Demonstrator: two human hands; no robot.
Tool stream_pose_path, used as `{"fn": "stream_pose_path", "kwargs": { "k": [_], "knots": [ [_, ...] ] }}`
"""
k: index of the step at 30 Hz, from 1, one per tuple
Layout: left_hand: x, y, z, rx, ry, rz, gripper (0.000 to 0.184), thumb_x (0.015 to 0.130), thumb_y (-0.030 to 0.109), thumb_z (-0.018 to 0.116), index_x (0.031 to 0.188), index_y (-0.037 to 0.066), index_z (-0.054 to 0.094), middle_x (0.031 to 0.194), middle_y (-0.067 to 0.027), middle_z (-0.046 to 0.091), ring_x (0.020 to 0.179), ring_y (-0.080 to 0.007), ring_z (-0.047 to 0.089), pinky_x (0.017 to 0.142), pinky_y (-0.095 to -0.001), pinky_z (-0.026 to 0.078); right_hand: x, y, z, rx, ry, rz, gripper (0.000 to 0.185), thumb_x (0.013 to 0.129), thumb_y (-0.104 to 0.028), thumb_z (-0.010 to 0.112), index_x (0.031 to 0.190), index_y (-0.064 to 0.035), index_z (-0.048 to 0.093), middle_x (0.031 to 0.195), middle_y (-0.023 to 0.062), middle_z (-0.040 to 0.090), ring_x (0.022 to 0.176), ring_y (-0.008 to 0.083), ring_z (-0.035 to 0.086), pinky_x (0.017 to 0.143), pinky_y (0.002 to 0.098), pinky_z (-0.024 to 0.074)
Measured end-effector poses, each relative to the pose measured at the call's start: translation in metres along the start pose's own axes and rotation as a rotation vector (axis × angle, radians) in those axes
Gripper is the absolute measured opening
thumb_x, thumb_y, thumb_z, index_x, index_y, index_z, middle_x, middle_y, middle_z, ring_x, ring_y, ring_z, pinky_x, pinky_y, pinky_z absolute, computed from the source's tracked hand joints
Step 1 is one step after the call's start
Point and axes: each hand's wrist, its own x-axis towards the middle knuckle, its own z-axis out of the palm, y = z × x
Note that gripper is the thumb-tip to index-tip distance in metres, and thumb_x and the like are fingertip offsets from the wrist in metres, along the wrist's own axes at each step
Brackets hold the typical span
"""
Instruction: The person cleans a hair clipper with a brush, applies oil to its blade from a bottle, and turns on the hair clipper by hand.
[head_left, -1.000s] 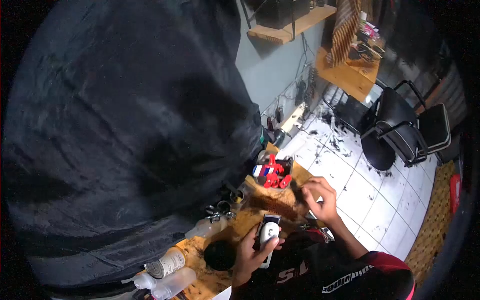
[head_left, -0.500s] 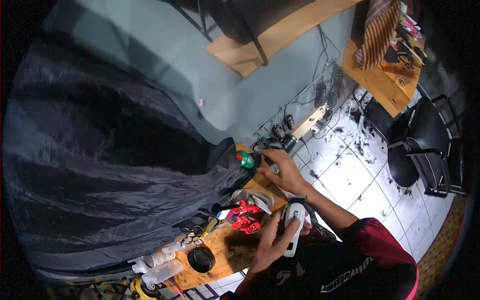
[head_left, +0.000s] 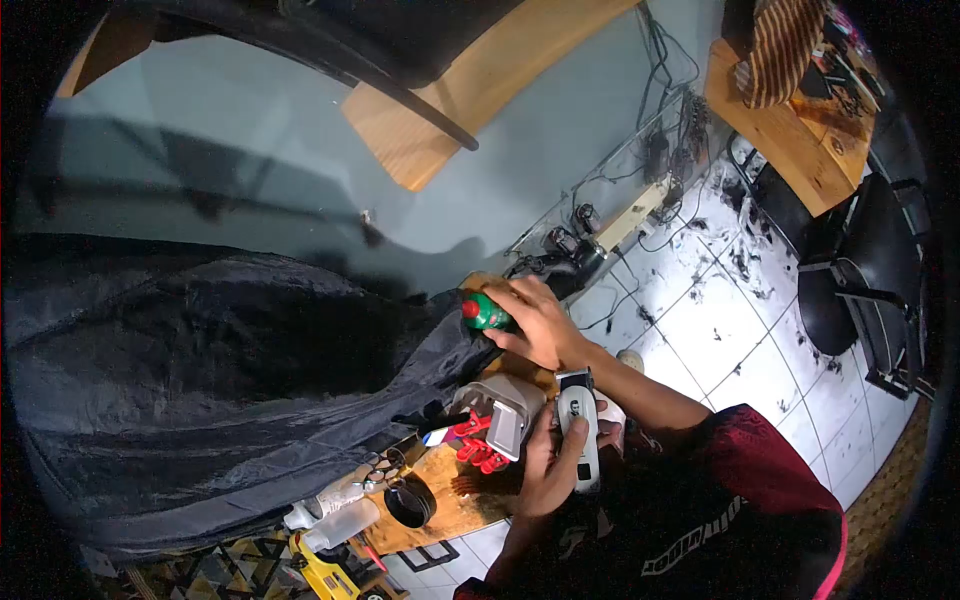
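My left hand (head_left: pixel 552 462) is closed around a white hair clipper (head_left: pixel 583 440), whose dark blade end points up. Farther up, the fingers and thumb of my right hand (head_left: pixel 542 322) are on either side of a green bottle with a red cap (head_left: pixel 484 311), touching it. Below that bottle, a grey container (head_left: pixel 513 395) stands beside red clips (head_left: pixel 481 455). A round black container (head_left: pixel 410 501) and scissors (head_left: pixel 385 467) are on the wooden table (head_left: pixel 455 490), near clear bottles (head_left: pixel 342 524).
A dark cape (head_left: pixel 200 400) covers the left side. Cables hang by the wall above a power strip (head_left: pixel 633 215). Black chairs (head_left: pixel 875 260) stand at the right on the white tiled floor, where dark hair lies. A wooden shelf (head_left: pixel 480 80) juts out above.
The view has swung toward the wall and shelf. My right hand has moved from over the table to the green bottle and closed on it. My left hand still holds the clipper.
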Motion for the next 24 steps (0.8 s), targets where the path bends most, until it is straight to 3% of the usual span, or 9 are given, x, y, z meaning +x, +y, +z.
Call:
{"fn": "stream_pose_path", "kwargs": {
  "k": [5, 7, 9, 11, 13, 14, 17, 22, 24],
  "knots": [
    [-0.013, 0.005, 0.004, 0.036, -0.002, 0.028, 0.033, 0.096, 0.012, 0.049, 0.125, -0.002, 0.039, 0.113, -0.0149, 0.057, 0.092, -0.0210, 0.062, 0.084, -0.0348, 0.053, -0.020, -0.019, -0.022, -0.080, -0.073, 0.151, 0.057, 0.076, -0.023, 0.072, 0.122, 0.0028, 0.050, 0.106, 0.0188, 0.054, 0.094, 0.0360, 0.051, 0.083, 0.0404, 0.0426],
    [-0.022, 0.014, 0.004, 0.070, 0.011, 0.014, 0.032, 0.096, 0.012, 0.049, 0.124, -0.003, 0.040, 0.111, -0.0144, 0.058, 0.089, -0.0196, 0.063, 0.081, -0.0334, 0.054, -0.040, -0.022, -0.033, -0.057, 0.072, 0.119, 0.056, 0.075, -0.025, 0.073, 0.120, 0.0030, 0.052, 0.100, 0.0187, 0.055, 0.090, 0.0346, 0.052, 0.079, 0.0396, 0.0433],
    [-0.029, 0.026, -0.003, 0.298, -0.091, -0.101, 0.032, 0.094, 0.012, 0.052, 0.121, -0.002, 0.043, 0.103, -0.0124, 0.060, 0.081, -0.0157, 0.062, 0.071, -0.0287, 0.053, -0.054, -0.036, -0.051, -0.089, 0.091, 0.133, 0.057, 0.075, -0.026, 0.074, 0.120, 0.0018, 0.052, 0.096, 0.0179, 0.055, 0.086, 0.0308, 0.054, 0.076, 0.0378, 0.0438],
    [-0.035, 0.021, -0.010, 0.296, -0.142, -0.124, 0.033, 0.093, 0.012, 0.054, 0.121, -0.001, 0.042, 0.092, -0.0089, 0.059, 0.072, -0.0121, 0.058, 0.063, -0.0254, 0.049, -0.072, -0.054, -0.072, 0.040, 0.034, 0.333, 0.054, 0.075, -0.025, 0.074, 0.117, 0.0012, 0.053, 0.093, 0.0160, 0.055, 0.085, 0.0282, 0.055, 0.072, 0.0358, 0.0459],
    [-0.044, 0.012, -0.018, 0.201, -0.131, 0.017, 0.035, 0.093, 0.012, 0.054, 0.123, 0.001, 0.039, 0.086, -0.0064, 0.055, 0.068, -0.0107, 0.054, 0.059, -0.0247, 0.046, -0.093, -0.069, -0.087, 0.067, 0.010, 0.351, 0.052, 0.073, -0.021, 0.075, 0.115, 0.0014, 0.055, 0.090, 0.0132, 0.056, 0.083, 0.0240, 0.058, 0.072, 0.0333, 0.0467],
    [-0.050, 0.012, -0.024, 0.279, -0.173, -0.019, 0.043, 0.093, 0.018, 0.052, 0.126, 0.005, 0.029, 0.106, -0.0106, 0.049, 0.073, -0.0137, 0.052, 0.060, -0.0279, 0.047, -0.104, -0.077, -0.092, 0.002, 0.034, 0.334, 0.050, 0.072, -0.019, 0.076, 0.113, 0.0014, 0.057, 0.085, 0.0105, 0.055, 0.079, 0.0222, 0.056, 0.072, 0.0327, 0.0457],
    [-0.065, 0.007, -0.052, 0.219, -0.291, 0.019, 0.040, 0.092, 0.018, 0.054, 0.123, 0.004, 0.032, 0.106, -0.0103, 0.049, 0.073, -0.0137, 0.052, 0.060, -0.0278, 0.047, -0.133, -0.107, -0.100, 0.042, 0.039, 0.289, 0.044, 0.071, -0.016, 0.074, 0.109, 0.0003, 0.058, 0.081, 0.0077, 0.053, 0.075, 0.0193, 0.053, 0.070, 0.0298, 0.0425],
    [-0.100, -0.010, -0.105, 0.196, -0.298, 0.025, 0.039, 0.093, 0.021, 0.054, 0.122, 0.005, 0.034, 0.105, -0.0095, 0.049, 0.073, -0.0127, 0.052, 0.061, -0.0268, 0.047, -0.164, -0.171, -0.079, 0.310, -0.012, 0.311, 0.042, 0.075, -0.020, 0.069, 0.107, 0.0036, 0.057, 0.097, 0.0140, 0.057, 0.092, 0.0249, 0.056, 0.084, 0.0350, 0.0428],
    [-0.118, -0.006, -0.118, 0.174, -0.256, 0.011, 0.038, 0.093, 0.021, 0.054, 0.121, 0.005, 0.034, 0.104, -0.0094, 0.050, 0.072, -0.0127, 0.052, 0.061, -0.0266, 0.047, -0.172, -0.190, -0.058, 0.411, -0.110, 0.348, 0.046, 0.080, -0.017, 0.069, 0.117, 0.0044, 0.050, 0.102, 0.0129, 0.059, 0.095, 0.0202, 0.058, 0.086, 0.0335, 0.0439]
  ]
}}
